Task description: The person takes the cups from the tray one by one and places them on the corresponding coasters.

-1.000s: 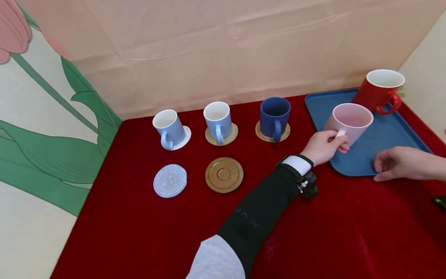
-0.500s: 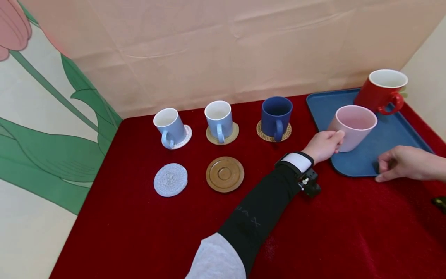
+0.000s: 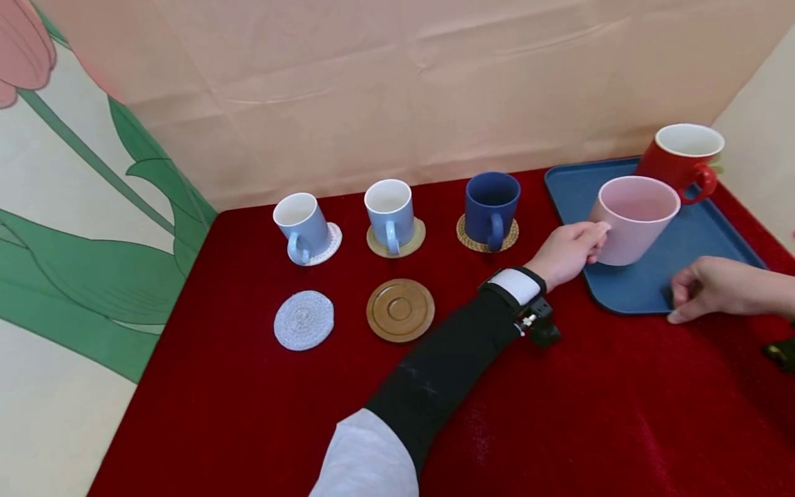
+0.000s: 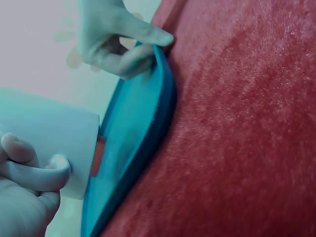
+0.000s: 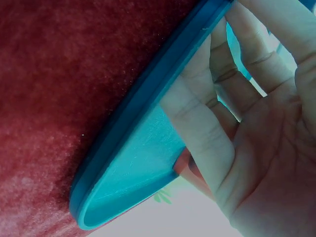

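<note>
My left hand (image 3: 566, 254) grips the handle of a pink mug (image 3: 636, 235) at the left part of the blue tray (image 3: 630, 290). In the left wrist view, the fingers curl round the mug's handle (image 4: 39, 177), and the mug's base appears raised a little off the tray. My right hand (image 3: 714, 288) pinches the tray's front rim between thumb and fingers, also visible in the right wrist view, where the rim (image 5: 143, 113) runs up to the fingers. A red mug (image 3: 667, 167), white inside, stands behind the pink one on the tray.
Two light-blue mugs, a left one (image 3: 308, 228) and a middle one (image 3: 397, 217), and a navy mug (image 3: 484, 217) stand on coasters. In front lie a pale woven coaster (image 3: 304, 320) and a brown wooden coaster (image 3: 400, 310). Red cloth (image 3: 248, 414) covers the table; a draped backdrop (image 3: 348, 90) hangs behind.
The pink mug has risen slightly from the tray in my left hand, its rim now higher and larger in the head view. My right hand stays at the tray's rim.
</note>
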The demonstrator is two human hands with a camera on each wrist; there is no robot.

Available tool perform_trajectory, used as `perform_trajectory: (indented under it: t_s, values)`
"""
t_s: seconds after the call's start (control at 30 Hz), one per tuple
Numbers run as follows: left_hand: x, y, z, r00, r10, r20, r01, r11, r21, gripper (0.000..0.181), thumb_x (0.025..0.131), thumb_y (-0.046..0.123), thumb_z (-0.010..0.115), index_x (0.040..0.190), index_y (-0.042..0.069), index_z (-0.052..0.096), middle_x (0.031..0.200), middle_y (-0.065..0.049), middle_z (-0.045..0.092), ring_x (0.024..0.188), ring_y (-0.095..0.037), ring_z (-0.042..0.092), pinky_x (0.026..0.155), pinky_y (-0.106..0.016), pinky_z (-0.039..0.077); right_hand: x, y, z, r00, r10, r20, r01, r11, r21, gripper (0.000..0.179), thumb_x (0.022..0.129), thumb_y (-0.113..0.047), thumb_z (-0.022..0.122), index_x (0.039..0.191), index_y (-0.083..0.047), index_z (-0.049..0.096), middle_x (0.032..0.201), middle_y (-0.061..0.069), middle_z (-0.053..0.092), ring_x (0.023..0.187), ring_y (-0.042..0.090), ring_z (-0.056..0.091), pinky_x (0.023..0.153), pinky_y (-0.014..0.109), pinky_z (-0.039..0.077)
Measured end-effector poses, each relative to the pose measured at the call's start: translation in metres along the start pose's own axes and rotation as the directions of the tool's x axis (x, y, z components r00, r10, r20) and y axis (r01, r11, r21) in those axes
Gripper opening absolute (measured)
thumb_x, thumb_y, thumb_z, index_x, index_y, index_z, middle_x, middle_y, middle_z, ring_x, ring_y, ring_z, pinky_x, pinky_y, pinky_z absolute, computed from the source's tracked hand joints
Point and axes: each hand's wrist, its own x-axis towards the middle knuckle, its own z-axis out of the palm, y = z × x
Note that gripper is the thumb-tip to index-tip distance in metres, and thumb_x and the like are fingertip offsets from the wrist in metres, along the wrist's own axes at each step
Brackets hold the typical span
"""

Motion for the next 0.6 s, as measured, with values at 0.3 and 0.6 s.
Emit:
perform_trajectory:
  t_s: [0.3,0.6]
  values:
    - [-0.017,0.01,-0.013,0.997,0.065,0.034,-0.063,0.995,-0.071,0.029,0.104,0.02,0.047,0.083,0.0,0.054,0.069,-0.004,0.048,0.062,-0.01,0.047,0.062,-0.015,0.039,0.001,0.004,0.0,0.999,-0.041,0.011,0.041,0.999,0.016,0.025,0.078,-0.019,0.081,0.07,-0.014,0.057,0.061,-0.011,0.05,0.059,0.006,0.045,0.054,0.023,0.032]
    - [-0.048,0.014,-0.046,0.979,0.18,0.095,-0.15,0.954,-0.259,0.031,0.104,0.014,0.044,0.08,-0.004,0.047,0.067,-0.007,0.042,0.06,-0.012,0.042,0.064,-0.018,0.037,0.001,0.004,0.003,0.996,-0.081,-0.046,0.08,0.997,-0.012,0.028,0.076,-0.019,0.082,0.067,-0.017,0.056,0.059,-0.013,0.048,0.057,0.003,0.042,0.052,0.023,0.029]
